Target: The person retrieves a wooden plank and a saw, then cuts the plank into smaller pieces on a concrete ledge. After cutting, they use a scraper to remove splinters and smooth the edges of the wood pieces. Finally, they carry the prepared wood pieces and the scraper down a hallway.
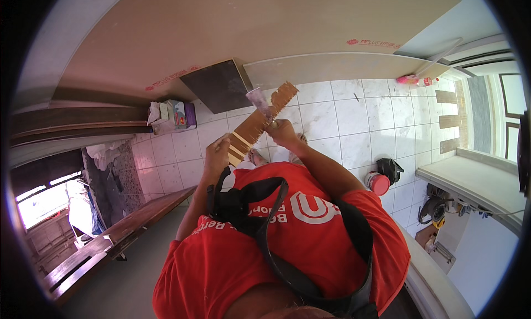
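My left hand (218,150) grips the near end of a brown wooden strip (251,125) with ragged, splintered edges. Pale yellow bands cross the strip close to those fingers. My right hand (283,134) is closed round a flat tool (258,99) with a wide, whitish end, which overlaps the strip's far half. Whether it is a brush or a scraper I cannot tell. The strip slants up to the right in front of my red shirt, above a tiled floor.
Large brown boards (265,20) lean beyond my hands, with a dark square panel (218,85) before them. Boxes (174,114) stand at left. A red-lidded bucket (378,183) and black bag (390,170) sit on the tiles at right, near a white counter (470,175).
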Motion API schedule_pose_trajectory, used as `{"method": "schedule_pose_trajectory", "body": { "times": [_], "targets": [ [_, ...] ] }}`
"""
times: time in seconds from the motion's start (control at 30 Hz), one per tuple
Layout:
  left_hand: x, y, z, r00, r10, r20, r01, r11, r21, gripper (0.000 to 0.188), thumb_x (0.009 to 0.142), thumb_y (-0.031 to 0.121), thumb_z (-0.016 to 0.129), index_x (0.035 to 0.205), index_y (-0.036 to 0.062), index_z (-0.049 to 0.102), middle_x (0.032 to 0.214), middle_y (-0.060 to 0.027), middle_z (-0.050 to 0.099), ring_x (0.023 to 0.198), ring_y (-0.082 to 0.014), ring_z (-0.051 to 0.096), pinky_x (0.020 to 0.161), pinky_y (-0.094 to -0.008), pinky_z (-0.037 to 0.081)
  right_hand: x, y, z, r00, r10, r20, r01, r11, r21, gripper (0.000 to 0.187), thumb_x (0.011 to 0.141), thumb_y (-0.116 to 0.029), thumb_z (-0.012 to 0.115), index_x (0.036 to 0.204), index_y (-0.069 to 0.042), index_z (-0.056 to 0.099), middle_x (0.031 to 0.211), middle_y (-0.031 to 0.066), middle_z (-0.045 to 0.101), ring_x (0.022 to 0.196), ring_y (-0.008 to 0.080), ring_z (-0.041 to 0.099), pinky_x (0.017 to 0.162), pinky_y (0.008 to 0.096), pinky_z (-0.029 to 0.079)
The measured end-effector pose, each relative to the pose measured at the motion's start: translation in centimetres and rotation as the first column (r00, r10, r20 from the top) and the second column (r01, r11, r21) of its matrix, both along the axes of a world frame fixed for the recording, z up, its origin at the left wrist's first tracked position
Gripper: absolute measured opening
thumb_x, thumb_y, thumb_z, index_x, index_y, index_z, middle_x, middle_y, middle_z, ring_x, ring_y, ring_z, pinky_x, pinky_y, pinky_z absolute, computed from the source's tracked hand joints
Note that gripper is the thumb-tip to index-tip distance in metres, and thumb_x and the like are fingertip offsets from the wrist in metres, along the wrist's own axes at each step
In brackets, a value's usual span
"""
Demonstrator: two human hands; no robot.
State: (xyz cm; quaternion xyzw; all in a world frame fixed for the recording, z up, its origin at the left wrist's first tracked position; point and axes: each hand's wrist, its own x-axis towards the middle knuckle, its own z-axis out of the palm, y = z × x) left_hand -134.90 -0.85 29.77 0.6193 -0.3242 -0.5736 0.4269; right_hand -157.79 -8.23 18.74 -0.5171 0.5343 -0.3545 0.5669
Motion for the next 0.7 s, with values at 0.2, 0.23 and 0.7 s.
{"method": "schedule_pose_trajectory", "body": {
  "times": [0.2, 0.23, 0.7],
  "targets": [
    [-0.7, 0.4, -1.4, 0.996, 0.083, 0.026, -0.083, 0.997, 0.008, 0.039, 0.099, 0.017, 0.056, 0.128, -0.0089, 0.057, 0.109, -0.0129, 0.067, 0.094, -0.015, 0.064, 0.081, -0.0263, 0.052, 1.8, 2.5, 3.3, 0.96, 0.089, -0.265, -0.207, 0.865, -0.458, 0.03, 0.085, -0.031, 0.069, 0.079, -0.002, 0.065, 0.073, 0.0221, 0.064, 0.071, 0.0441, 0.062, 0.063, 0.0491, 0.049],
    [0.9, 0.6, -3.3, 0.995, 0.072, 0.066, -0.07, 0.997, -0.022, 0.039, 0.099, 0.017, 0.055, 0.128, -0.0089, 0.057, 0.109, -0.0131, 0.067, 0.092, -0.0156, 0.065, 0.08, -0.0267, 0.053, 2.2, 2.7, 3.4, 0.956, 0.083, -0.281, -0.199, 0.887, -0.416, 0.031, 0.085, -0.032, 0.069, 0.079, -0.002, 0.065, 0.073, 0.0219, 0.064, 0.071, 0.0438, 0.062, 0.064, 0.0491, 0.049],
    [4.0, 2.1, 7.3, 0.987, -0.096, -0.131, 0.095, 0.995, -0.014, 0.042, 0.099, 0.018, 0.053, 0.129, -0.0108, 0.054, 0.11, -0.0181, 0.066, 0.087, -0.0216, 0.069, 0.071, -0.0312, 0.059, -6.0, -3.6, -3.8, 0.905, -0.412, 0.104, 0.312, 0.811, 0.496, 0.042, 0.089, -0.038, 0.07, 0.091, 0.003, 0.062, 0.08, 0.0108, 0.067, 0.046, 0.0141, 0.05, 0.038, 0.0319, 0.038]
  ]
}}
